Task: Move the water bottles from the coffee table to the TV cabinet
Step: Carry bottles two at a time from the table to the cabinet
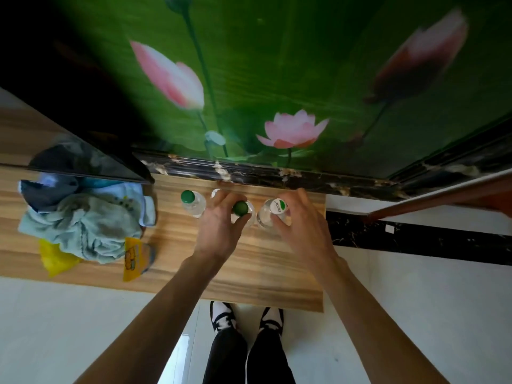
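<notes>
Wood-grain counter [249, 261], white floor [415, 300], lotus mural [277, 79]. Left hand [219, 231] grips green-capped bottle [240, 208]; right hand [302, 225] grips white-capped bottle [278, 205]. Crumpled cloths [83, 223] left.

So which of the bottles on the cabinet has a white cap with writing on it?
The bottle at the right end of the row, under the right hand. Two others clearly show plain green caps; one behind the left hand is mostly hidden.

**Count, cabinet top**

Bottles: 4 upright. Green caps: 2 — one [188, 196] at left, one [240, 208] mid. White caps: 2 — one [215, 193] far, part hidden; one [278, 206] right. Hands: 2 — left [221, 228], right [300, 230]. Cloth heap [83, 220]: 1. Yellow packets: 2 — [55, 259], [133, 259].
</notes>
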Demonstrator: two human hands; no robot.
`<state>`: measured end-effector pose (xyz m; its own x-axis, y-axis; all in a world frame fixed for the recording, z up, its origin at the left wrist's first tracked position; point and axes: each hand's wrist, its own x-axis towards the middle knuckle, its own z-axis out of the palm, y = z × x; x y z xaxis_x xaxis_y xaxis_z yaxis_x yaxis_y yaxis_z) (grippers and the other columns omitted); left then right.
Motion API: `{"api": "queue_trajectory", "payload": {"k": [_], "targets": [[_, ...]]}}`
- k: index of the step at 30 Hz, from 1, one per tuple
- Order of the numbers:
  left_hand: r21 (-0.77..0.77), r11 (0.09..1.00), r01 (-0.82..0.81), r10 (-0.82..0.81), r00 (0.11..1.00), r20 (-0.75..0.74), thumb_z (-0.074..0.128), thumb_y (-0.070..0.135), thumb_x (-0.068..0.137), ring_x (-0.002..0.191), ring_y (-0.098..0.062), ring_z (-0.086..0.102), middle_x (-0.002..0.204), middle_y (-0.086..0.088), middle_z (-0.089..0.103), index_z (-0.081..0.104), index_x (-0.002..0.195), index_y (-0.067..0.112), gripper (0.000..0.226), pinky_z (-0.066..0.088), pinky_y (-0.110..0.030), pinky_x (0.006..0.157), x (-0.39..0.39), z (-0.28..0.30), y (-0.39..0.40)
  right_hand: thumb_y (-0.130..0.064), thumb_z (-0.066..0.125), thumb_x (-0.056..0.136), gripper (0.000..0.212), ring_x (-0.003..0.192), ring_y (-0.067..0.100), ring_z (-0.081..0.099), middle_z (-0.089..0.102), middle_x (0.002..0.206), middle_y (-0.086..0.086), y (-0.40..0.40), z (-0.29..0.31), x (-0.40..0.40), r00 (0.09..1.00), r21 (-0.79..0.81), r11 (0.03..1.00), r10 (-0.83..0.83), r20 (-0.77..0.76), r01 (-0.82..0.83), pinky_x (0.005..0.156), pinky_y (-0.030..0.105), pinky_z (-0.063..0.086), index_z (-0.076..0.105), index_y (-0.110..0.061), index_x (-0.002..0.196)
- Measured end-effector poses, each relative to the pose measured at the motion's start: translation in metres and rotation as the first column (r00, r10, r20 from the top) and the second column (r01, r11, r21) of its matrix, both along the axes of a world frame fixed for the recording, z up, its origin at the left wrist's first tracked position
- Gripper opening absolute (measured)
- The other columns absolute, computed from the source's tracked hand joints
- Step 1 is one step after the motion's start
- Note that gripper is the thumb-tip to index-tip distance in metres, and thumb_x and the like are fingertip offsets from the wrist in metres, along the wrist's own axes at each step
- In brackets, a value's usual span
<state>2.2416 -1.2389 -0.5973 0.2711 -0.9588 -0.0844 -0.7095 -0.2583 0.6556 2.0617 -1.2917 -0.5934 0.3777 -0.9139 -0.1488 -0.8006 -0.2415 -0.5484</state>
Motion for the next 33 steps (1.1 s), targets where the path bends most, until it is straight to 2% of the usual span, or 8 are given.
{"api": "queue_trajectory", "payload": {"k": [4,8,14,18,22,27,33], "targets": [[-0.028,0.997,0.074,-0.074,0.997,0.024,0.082,0.014,0.083,0.092,-0.027,0.068,0.112,-0.005,0.068,0.073,0.111,0.010,0.030,0.058,-0.042,0.080,0.004,-0.020,-0.006,-0.026,0.073,0.092,0.033,0.099,0.019,0.064,0.050,0.116,-0.005,-0.008,-0.022,0.009,1.000,-0.006,1.000,0.011,0.000,-0.011,0.069,0.040,0.055,0.058,-0.022,0.121],[-0.030,0.992,0.122,-0.120,0.990,0.076,0.081,0.014,0.084,0.095,-0.027,0.068,0.114,-0.005,0.069,0.073,0.113,0.011,0.030,0.057,-0.040,0.083,0.011,-0.034,-0.013,-0.025,0.074,0.092,0.031,0.100,0.019,0.065,0.056,0.118,-0.004,-0.011,-0.040,0.015,1.000,-0.014,1.000,0.028,-0.001,-0.028,0.075,0.040,0.054,0.060,-0.021,0.120],[-0.006,0.983,0.184,-0.179,0.966,0.188,0.077,0.021,0.087,0.101,-0.028,0.067,0.116,-0.002,0.068,0.070,0.117,0.015,0.032,0.056,-0.044,0.080,0.015,-0.050,-0.026,-0.023,0.076,0.090,0.034,0.097,0.019,0.066,0.065,0.118,-0.002,-0.014,-0.060,0.020,0.999,-0.039,0.998,0.047,-0.020,-0.047,0.084,0.037,0.049,0.063,-0.019,0.120],[0.006,0.984,0.177,-0.173,0.959,0.224,0.077,0.020,0.087,0.101,-0.029,0.067,0.118,-0.003,0.068,0.070,0.117,0.016,0.031,0.057,-0.042,0.079,0.015,-0.062,-0.030,-0.023,0.075,0.091,0.035,0.097,0.021,0.067,0.066,0.120,0.001,-0.017,-0.068,0.021,0.998,-0.034,0.998,0.054,-0.032,-0.055,0.087,0.041,0.052,0.063,-0.017,0.124],[0.012,0.983,0.182,-0.180,0.953,0.243,0.080,0.016,0.083,0.099,-0.030,0.069,0.116,-0.004,0.068,0.070,0.115,0.015,0.033,0.055,-0.038,0.075,0.013,-0.071,-0.030,-0.025,0.072,0.094,0.035,0.099,0.021,0.066,0.063,0.123,0.000,-0.020,-0.076,0.019,0.996,-0.015,0.998,0.059,-0.061,-0.060,0.089,0.040,0.051,0.060,-0.019,0.126],[0.033,0.985,0.172,-0.175,0.950,0.259,0.080,0.015,0.083,0.099,-0.030,0.068,0.117,-0.005,0.068,0.068,0.114,0.014,0.033,0.056,-0.039,0.074,0.011,-0.076,-0.032,-0.026,0.070,0.096,0.035,0.100,0.020,0.067,0.060,0.126,0.000,-0.021,-0.085,0.017,0.998,0.052,0.998,0.040,-0.039,-0.038,0.081,0.034,0.052,0.058,-0.018,0.128],[0.071,0.984,0.161,-0.175,0.940,0.291,0.074,0.017,0.089,0.105,-0.028,0.066,0.123,-0.004,0.064,0.063,0.119,0.016,0.032,0.059,-0.042,0.071,0.004,-0.077,-0.033,-0.026,0.072,0.094,0.039,0.098,0.018,0.067,0.059,0.125,-0.001,-0.023,-0.090,0.016,1.000,0.072,0.997,-0.001,-0.013,0.002,0.079,0.037,0.056,0.056,-0.019,0.128]]}}
